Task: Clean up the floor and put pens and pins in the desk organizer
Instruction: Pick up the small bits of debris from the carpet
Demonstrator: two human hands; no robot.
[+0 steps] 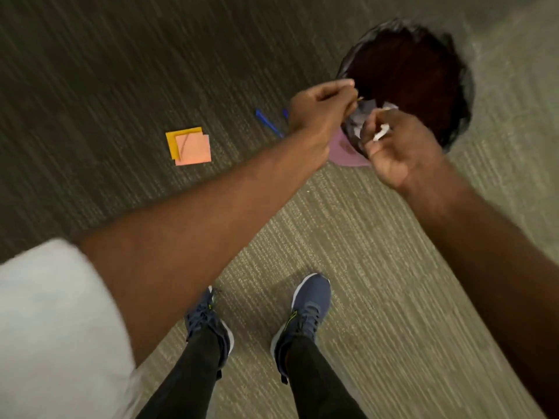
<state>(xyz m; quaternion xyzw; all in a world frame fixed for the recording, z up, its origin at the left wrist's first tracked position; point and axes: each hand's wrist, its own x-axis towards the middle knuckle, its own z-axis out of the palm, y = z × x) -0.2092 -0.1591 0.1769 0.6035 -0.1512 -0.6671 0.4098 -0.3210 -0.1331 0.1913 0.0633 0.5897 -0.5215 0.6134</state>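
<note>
My left hand (320, 111) and my right hand (399, 146) are held together over the near rim of a round bin lined with a black bag (447, 52). Crumpled white and grey paper (361, 120) sits between the two hands; the right hand's fingers are closed on a white scrap (380, 133), and the left hand pinches the paper's upper edge. Blue pens (267, 122) lie on the carpet just left of my left hand, partly hidden by it. Orange and pink sticky notes (189, 146) lie further left. A purple sheet (344, 154) lies under my hands beside the bin.
Striped grey-green carpet (378, 282) covers the floor. My two feet in dark blue shoes (305, 309) stand below the hands. The view is motion-blurred. No desk organizer is in view.
</note>
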